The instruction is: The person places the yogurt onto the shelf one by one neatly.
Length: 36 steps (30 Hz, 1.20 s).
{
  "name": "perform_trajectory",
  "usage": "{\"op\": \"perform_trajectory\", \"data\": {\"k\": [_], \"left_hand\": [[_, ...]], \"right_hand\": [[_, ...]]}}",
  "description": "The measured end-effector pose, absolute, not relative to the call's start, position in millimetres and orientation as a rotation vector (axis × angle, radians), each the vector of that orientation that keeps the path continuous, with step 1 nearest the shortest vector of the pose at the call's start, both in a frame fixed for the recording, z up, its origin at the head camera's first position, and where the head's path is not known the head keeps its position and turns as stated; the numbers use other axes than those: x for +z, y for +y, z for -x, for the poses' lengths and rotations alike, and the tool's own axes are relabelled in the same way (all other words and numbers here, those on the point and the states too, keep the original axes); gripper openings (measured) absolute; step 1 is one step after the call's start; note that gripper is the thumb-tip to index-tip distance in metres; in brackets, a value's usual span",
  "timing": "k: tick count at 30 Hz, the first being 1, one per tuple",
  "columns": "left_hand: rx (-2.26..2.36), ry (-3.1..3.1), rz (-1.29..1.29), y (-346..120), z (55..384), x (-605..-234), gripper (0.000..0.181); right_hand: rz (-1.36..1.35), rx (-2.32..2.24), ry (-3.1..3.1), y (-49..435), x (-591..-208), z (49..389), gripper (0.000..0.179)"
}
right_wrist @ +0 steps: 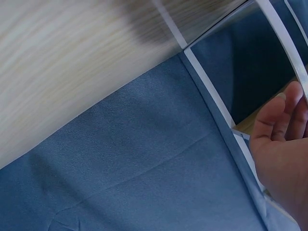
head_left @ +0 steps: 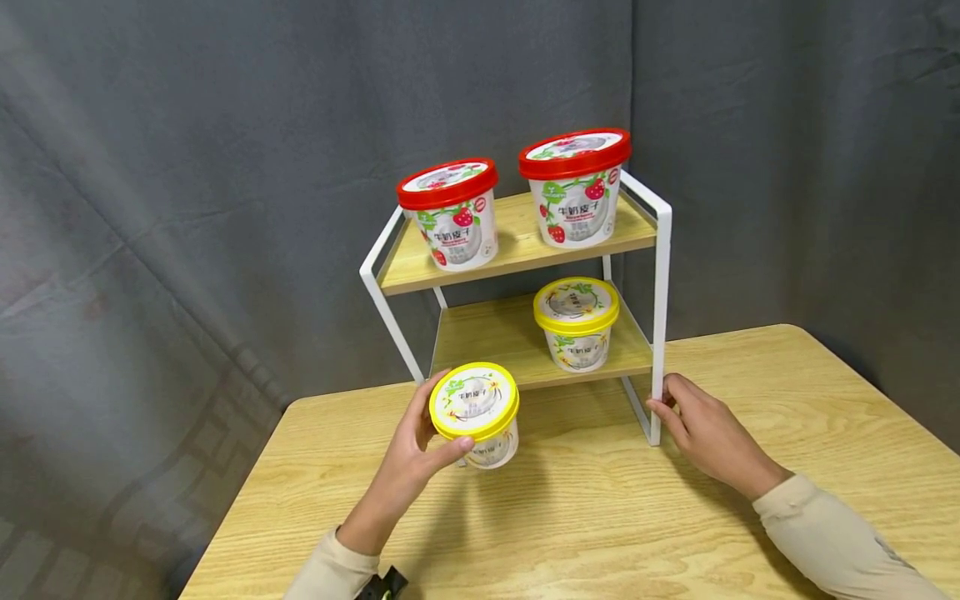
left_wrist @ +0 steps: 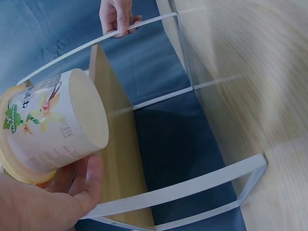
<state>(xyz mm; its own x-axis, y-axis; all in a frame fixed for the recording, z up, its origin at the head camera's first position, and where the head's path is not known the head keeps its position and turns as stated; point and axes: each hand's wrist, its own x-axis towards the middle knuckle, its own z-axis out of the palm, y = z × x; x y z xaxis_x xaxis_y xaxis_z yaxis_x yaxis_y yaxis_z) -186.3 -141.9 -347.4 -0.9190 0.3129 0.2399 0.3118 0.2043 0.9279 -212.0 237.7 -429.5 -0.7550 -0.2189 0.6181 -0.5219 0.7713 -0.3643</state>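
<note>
My left hand (head_left: 416, 446) grips a yellow-lidded tub (head_left: 491, 446), thumb on its near side, in front of the lower shelf's left part. In the left wrist view the white tub (left_wrist: 57, 122) is tilted, its base showing. My right hand (head_left: 701, 429) pinches the front right leg of a two-tier shelf rack (head_left: 662, 333) near the bottom. The right wrist view has the right hand (right_wrist: 284, 130) at the white frame. Another yellow-lidded tub (head_left: 577, 350) stands on the lower shelf (head_left: 480, 337), toward the right. Two red-lidded tubs, one left (head_left: 457, 237) and one right (head_left: 573, 208), stand on the top shelf.
The rack stands on a light wooden table (head_left: 585, 508). Dark grey cloth (head_left: 300, 167) hangs behind and beside the table. A small black object (head_left: 386, 583) shows by the left sleeve.
</note>
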Motion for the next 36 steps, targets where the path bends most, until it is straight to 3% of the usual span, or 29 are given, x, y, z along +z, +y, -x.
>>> {"op": "perform_trajectory", "data": {"k": [24, 36], "left_hand": [[2.004, 2.423, -0.642, -130.4, 194.9, -324.5, 0.083], [2.021, 2.461, -0.628, -119.5, 203.5, -320.3, 0.094]], "right_hand": [[-0.555, 0.724, -2.411, 237.4, -429.6, 213.4, 0.018], [-0.563, 0.734, -2.4, 237.8, -429.1, 212.6, 0.017]]}}
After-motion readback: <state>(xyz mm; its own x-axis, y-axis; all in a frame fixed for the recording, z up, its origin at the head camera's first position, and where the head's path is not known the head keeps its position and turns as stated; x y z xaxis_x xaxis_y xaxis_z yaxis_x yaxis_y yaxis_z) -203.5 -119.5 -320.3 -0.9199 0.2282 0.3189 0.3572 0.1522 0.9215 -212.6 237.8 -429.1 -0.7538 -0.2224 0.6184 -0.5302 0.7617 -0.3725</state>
